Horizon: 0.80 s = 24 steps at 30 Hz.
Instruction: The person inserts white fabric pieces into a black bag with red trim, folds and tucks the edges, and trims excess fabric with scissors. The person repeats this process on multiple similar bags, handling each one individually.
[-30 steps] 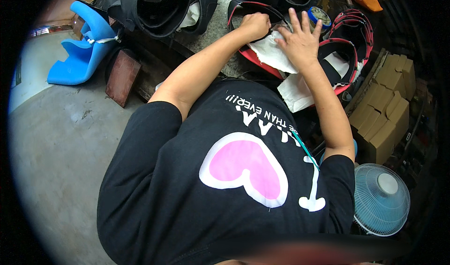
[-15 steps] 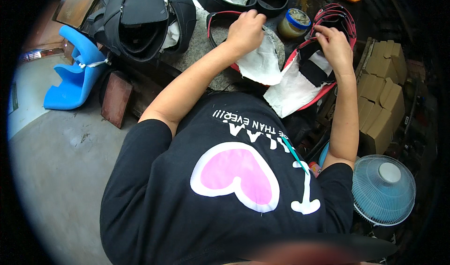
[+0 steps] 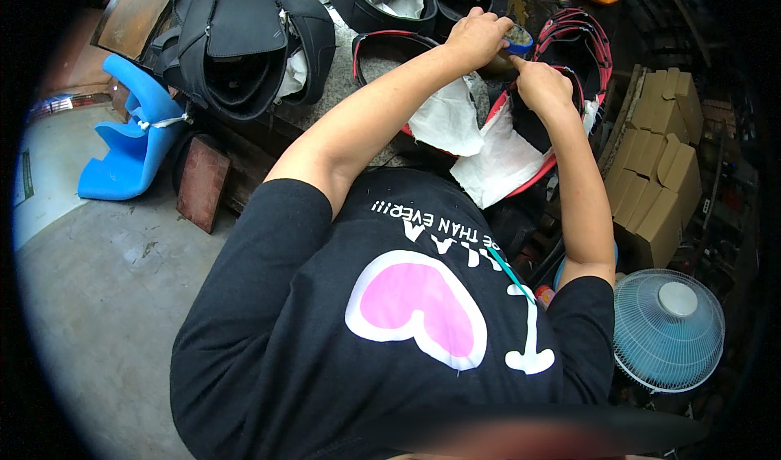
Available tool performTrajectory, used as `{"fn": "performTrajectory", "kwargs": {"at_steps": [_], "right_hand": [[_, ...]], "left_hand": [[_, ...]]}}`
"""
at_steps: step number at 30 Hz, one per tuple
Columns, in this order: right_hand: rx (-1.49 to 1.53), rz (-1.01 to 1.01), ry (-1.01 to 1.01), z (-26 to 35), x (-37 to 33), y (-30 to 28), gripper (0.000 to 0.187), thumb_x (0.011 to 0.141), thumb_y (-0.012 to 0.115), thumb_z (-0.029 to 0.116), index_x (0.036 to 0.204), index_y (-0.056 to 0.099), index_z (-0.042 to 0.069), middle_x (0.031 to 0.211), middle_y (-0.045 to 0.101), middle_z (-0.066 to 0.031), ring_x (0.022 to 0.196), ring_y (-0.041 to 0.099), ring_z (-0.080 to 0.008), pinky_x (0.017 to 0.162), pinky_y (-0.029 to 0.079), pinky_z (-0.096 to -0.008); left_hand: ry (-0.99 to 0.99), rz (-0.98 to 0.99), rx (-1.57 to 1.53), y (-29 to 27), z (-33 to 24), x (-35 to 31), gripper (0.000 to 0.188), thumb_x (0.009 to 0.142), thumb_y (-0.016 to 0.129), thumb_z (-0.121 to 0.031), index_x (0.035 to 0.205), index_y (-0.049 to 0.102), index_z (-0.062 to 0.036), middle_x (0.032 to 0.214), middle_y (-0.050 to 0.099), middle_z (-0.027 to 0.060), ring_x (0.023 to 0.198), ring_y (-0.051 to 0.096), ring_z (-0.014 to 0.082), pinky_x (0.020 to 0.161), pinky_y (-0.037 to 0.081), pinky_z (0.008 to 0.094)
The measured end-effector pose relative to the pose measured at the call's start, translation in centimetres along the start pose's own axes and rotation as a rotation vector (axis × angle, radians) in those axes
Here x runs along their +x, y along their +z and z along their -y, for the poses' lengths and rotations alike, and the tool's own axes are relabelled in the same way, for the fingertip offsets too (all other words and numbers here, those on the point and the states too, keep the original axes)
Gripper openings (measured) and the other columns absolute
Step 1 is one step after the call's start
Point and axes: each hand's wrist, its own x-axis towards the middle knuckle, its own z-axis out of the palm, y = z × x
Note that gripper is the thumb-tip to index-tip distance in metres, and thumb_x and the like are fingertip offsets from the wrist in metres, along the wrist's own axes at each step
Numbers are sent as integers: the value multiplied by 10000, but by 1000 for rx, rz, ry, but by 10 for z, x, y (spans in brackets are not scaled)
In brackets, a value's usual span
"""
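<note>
A jar of yellowish paste with a blue rim (image 3: 521, 48) stands on the work surface. My left hand (image 3: 478, 39) reaches over it from the left, its fingers closed on the rim. My right hand (image 3: 543, 87) is at the jar's near side, index finger against the rim and the other fingers curled; anything in them is hidden. Under my left forearm lies a black, red-edged curved piece with a white cloth flap (image 3: 446, 120). Beneath my right wrist is a similar red-edged piece with a white flap (image 3: 500, 161). A stack of red-edged black pieces (image 3: 600, 41) lies to the right.
Large black padded items with zips (image 3: 244, 45) stand at the far left, with more black pieces (image 3: 378, 4) behind. A blue foam shape (image 3: 134, 135) and a brown board (image 3: 202, 183) are at left. Cardboard boxes (image 3: 659, 175) and a fan (image 3: 669, 330) stand at right.
My left hand has left the red-edged piece and moved right onto the jar. My right hand has let go of the other red-edged piece and come left and nearer to the jar.
</note>
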Motion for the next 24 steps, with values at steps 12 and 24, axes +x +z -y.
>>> {"fn": "performTrajectory", "kwargs": {"at_steps": [12, 24], "right_hand": [[289, 143, 119, -2, 30, 8, 386, 903, 451, 214, 1247, 627, 224, 1216, 642, -141, 1134, 607, -332, 966, 468, -445], [698, -115, 3, -27, -3, -34, 243, 870, 508, 194, 1017, 687, 120, 707, 659, -114, 640, 661, -229, 637, 507, -351]], "left_hand": [[39, -61, 5, 1, -2, -4, 314, 869, 641, -219, 1165, 625, -114, 1073, 651, 112, 1045, 573, 335, 901, 493, 430], [230, 8, -21, -11, -7, -17, 456, 699, 704, -81, 1145, 619, -118, 1334, 509, 137, 1220, 506, 351, 1002, 461, 408]]}}
